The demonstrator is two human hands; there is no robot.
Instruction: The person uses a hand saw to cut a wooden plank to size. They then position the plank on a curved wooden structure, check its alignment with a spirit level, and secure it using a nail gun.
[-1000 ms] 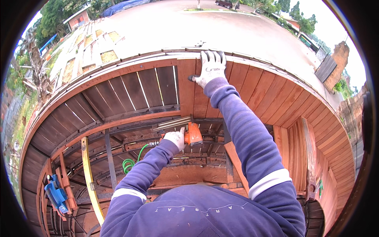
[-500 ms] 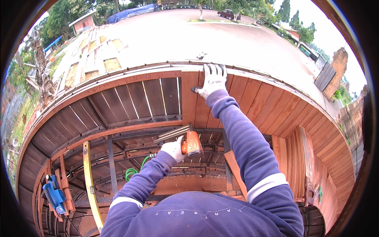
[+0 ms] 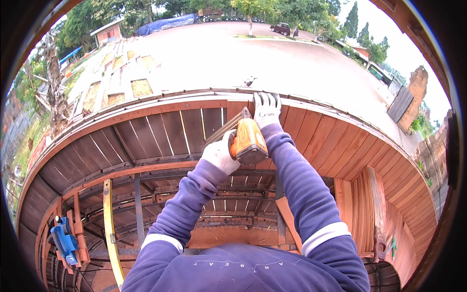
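My left hand (image 3: 220,155), in a white glove, is closed round the grip of an orange nail gun (image 3: 249,136). Its slanted magazine points down to the left, and its nose is up against a reddish wooden plank (image 3: 235,107) near the top edge. Where exactly the nose touches is hard to see. My right hand (image 3: 267,112), also gloved, is just right of the tool, with its fingers hooked over the upper edge of the planking and its thumb side hidden by the nail gun.
Fitted reddish planks (image 3: 335,131) run along the curved wall to the right. Dark older boards (image 3: 160,129) with gaps are on the left. A yellow spirit level (image 3: 110,228) leans below them, beside a blue power tool (image 3: 65,241). A handsaw blade (image 3: 378,214) shows at right.
My left hand has raised the nail gun from below the rail up to the plank beside my right hand. My right hand still grips the top edge.
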